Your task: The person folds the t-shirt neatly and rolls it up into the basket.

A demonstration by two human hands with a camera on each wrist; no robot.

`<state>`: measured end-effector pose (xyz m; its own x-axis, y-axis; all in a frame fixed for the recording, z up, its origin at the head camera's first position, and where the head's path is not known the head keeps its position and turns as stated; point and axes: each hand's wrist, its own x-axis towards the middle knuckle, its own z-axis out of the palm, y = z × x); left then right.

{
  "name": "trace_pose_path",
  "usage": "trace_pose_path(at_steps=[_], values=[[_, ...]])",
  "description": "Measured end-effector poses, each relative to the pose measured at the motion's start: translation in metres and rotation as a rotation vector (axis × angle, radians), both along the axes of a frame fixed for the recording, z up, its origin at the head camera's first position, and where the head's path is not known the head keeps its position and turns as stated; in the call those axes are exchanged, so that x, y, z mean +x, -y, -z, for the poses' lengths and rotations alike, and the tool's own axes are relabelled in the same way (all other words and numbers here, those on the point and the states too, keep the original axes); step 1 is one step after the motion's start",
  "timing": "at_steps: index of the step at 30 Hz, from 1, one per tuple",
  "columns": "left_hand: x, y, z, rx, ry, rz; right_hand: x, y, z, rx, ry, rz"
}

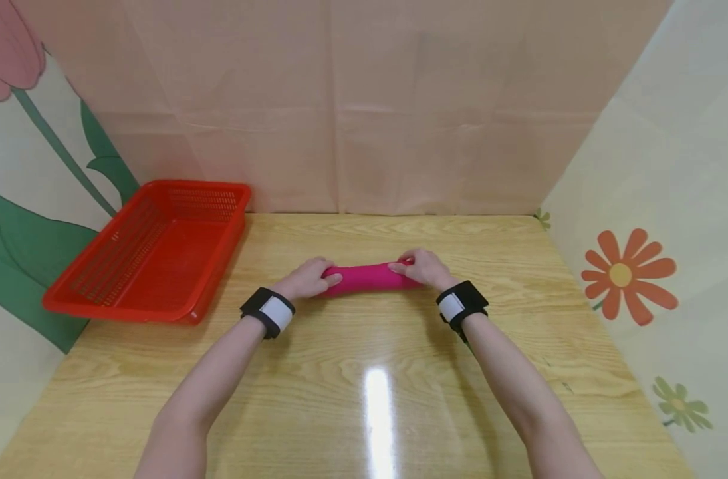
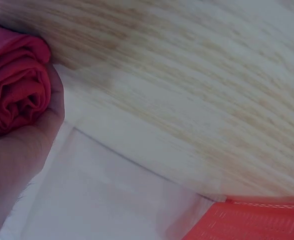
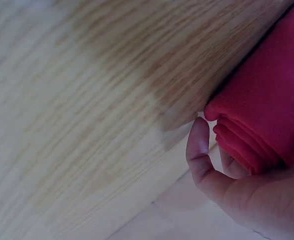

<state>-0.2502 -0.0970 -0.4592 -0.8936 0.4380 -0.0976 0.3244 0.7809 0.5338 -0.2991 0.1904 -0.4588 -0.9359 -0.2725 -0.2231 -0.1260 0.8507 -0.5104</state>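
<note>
A rolled-up pink cloth (image 1: pixel 368 278) lies crosswise on the wooden table, between the two hands. Its left end, a spiral of wound layers (image 2: pixel 19 95), faces the left wrist camera. The left hand (image 1: pixel 310 278) grips that end, thumb on the near side and fingers round the back. At the other end the right hand (image 1: pixel 426 268) holds the roll, its thumb lying on top. In the right wrist view, folded layers show at the roll's end (image 3: pixel 246 145), and one finger (image 3: pixel 199 140) curves beside them.
A red plastic basket (image 1: pixel 175 249) with slotted sides stands on the table (image 1: pixel 316 379) at the left. Behind the table hangs a pinkish covering (image 1: pixel 375 113). Flower-printed panels (image 1: pixel 629 166) border both sides. Each wrist wears a black strap (image 1: pixel 462 305).
</note>
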Motion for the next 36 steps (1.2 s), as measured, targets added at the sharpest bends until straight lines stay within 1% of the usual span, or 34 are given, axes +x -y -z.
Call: trace_pose_path(at_steps=[4,7,8,11,13,14,16,18,19,21,23,25,28,31,33,36], values=[[-0.005,-0.001,0.001,0.011,0.013,0.0,-0.002,-0.001,-0.001,0.006,0.003,0.021],[-0.007,-0.002,0.001,0.0,0.031,-0.019,-0.002,-0.003,-0.001,0.007,0.003,0.032],[-0.007,-0.003,0.001,-0.013,0.031,-0.026,-0.002,-0.003,-0.001,0.004,0.003,0.039],[-0.004,-0.007,0.001,-0.114,0.008,-0.05,-0.001,-0.005,-0.001,-0.004,-0.002,0.051],[0.0,-0.01,0.001,-0.199,-0.038,-0.053,0.0,-0.005,0.0,-0.012,-0.009,0.062],[0.003,-0.012,0.002,-0.244,-0.073,-0.048,0.0,-0.005,0.0,-0.018,-0.011,0.067],[0.007,-0.014,0.005,-0.307,-0.151,-0.021,0.0,-0.005,0.001,-0.023,-0.02,0.069],[0.011,-0.016,0.008,-0.327,-0.219,0.005,0.001,-0.004,0.003,-0.027,-0.022,0.074],[0.013,-0.016,0.009,-0.326,-0.24,0.012,0.001,-0.004,0.003,-0.027,-0.023,0.075],[0.014,-0.017,0.01,-0.309,-0.247,0.021,0.0,-0.004,0.005,-0.024,-0.028,0.079],[0.012,-0.018,0.01,-0.288,-0.215,0.022,0.0,-0.004,0.006,-0.022,-0.033,0.082],[0.009,-0.018,0.008,-0.264,-0.164,0.027,-0.001,-0.004,0.008,-0.018,-0.044,0.085],[0.003,-0.018,0.001,-0.224,-0.07,0.041,-0.001,-0.003,0.008,-0.011,-0.057,0.094],[-0.002,-0.016,-0.006,-0.166,0.023,0.028,-0.001,-0.003,0.009,-0.005,-0.068,0.109],[-0.004,-0.015,-0.009,-0.131,0.093,-0.011,-0.001,-0.003,0.01,0.0,-0.077,0.118],[-0.004,-0.016,-0.012,-0.076,0.197,-0.107,-0.001,-0.004,0.012,0.001,-0.096,0.13]])
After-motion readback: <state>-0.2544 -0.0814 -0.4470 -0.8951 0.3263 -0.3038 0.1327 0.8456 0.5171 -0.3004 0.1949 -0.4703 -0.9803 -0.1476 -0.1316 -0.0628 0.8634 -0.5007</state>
